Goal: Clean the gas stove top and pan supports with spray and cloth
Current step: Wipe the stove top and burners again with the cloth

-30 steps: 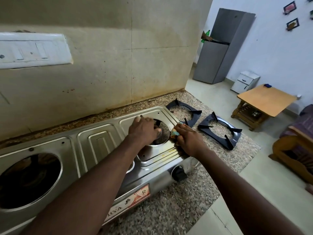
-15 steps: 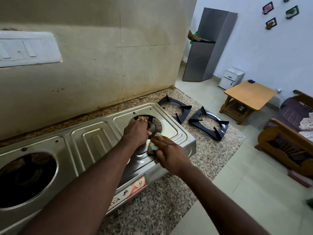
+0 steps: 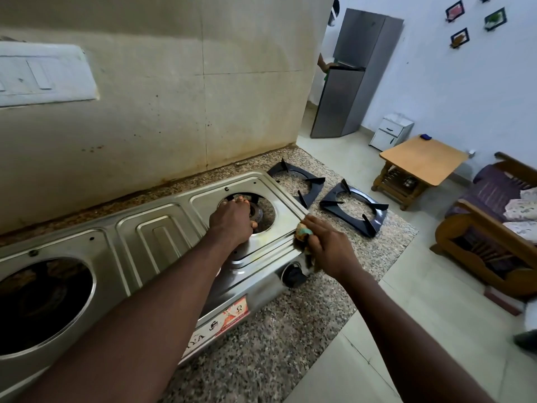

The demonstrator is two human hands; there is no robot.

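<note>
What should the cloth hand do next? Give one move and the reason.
Probably drag the cloth back along the stove top toward the burner opening. The right hand has it bunched at the stove's right edge, while the left hand braces at the opening, beside yellowish smears.

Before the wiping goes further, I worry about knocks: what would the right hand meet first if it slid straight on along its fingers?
Probably the nearer black metal pan support on the speckled granite counter, past the steel stove's edge; depth is uncertain.

Stove (image 3: 162,237) on counter (image 3: 279,330), against rear wall. Two pan supports (image 3: 296,181) (image 3: 353,209) on counter just right of stove, side by side, near counter's right edge.
</note>
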